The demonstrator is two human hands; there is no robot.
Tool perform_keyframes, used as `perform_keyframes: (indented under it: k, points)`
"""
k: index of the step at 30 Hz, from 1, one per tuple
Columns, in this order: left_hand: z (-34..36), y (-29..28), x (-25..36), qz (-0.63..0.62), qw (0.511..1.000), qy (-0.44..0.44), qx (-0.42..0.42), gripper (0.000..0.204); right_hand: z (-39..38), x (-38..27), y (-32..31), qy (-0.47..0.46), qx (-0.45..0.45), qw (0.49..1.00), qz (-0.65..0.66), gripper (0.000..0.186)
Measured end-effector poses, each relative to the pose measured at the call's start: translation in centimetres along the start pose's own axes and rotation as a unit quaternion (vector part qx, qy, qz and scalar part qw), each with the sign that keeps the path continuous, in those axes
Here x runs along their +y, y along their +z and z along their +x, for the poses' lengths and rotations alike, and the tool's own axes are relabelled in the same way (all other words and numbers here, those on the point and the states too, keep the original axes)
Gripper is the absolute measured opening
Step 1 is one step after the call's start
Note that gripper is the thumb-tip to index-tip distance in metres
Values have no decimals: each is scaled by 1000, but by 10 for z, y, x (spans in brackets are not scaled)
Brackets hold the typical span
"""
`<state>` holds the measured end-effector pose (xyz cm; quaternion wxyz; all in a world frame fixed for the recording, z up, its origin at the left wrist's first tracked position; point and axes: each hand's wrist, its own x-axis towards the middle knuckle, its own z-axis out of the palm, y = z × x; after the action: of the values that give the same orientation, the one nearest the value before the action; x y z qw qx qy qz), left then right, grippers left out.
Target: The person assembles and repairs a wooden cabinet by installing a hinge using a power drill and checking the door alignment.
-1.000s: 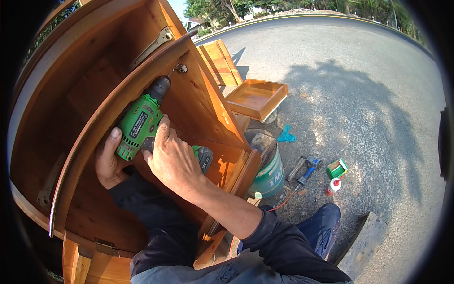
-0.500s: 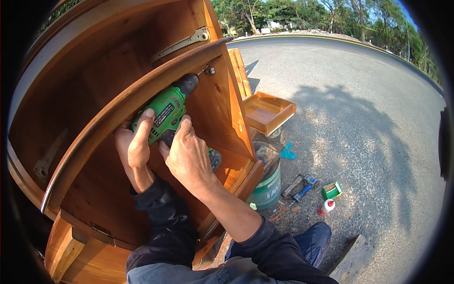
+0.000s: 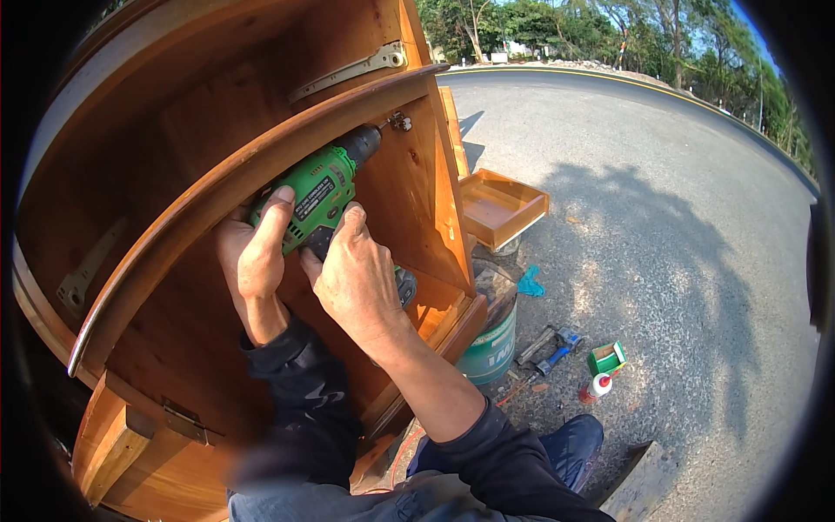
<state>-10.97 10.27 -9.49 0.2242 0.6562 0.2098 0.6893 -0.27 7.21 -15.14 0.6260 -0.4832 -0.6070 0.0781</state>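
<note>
A green and black cordless drill (image 3: 322, 187) is held in both hands inside a brown wooden cabinet (image 3: 435, 191). My right hand (image 3: 357, 283) wraps round its grip, above the battery. My left hand (image 3: 257, 252) is closed about the rear of the drill body, thumb on top. The bit reaches a small metal fitting (image 3: 400, 122), likely a catch or hinge piece, on the inner side panel just below the curved front rail (image 3: 235, 148). Whether the bit sits in a screw is too small to tell. Pale drawer slides (image 3: 357, 70) are fixed to the inner walls above.
Right of the cabinet a wooden drawer (image 3: 513, 204) rests over a bucket. A teal bucket (image 3: 491, 352), a blue-and-grey power tool (image 3: 557, 348), a small green box (image 3: 606, 358), a white bottle with red cap (image 3: 597, 388) and a turquoise cloth (image 3: 531, 281) are on the pavement.
The view has shifted slightly, so the cabinet and drill appear a little farther right. Both hands keep their hold on the drill, its bit still at the fitting.
</note>
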Motion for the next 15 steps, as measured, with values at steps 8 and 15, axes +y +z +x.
perform_keyframes:
  k: [8, 15]
  points:
    - [-2, 2, 5, 0, 1000, 21, 1, 39, 1, 0, 1, 4, -10, 999, 35, 63]
    - [-3, 9, 6, 3, 1000, 29, -5, 46, 3, 4, -1, -11, -9, 1000, 16, 60]
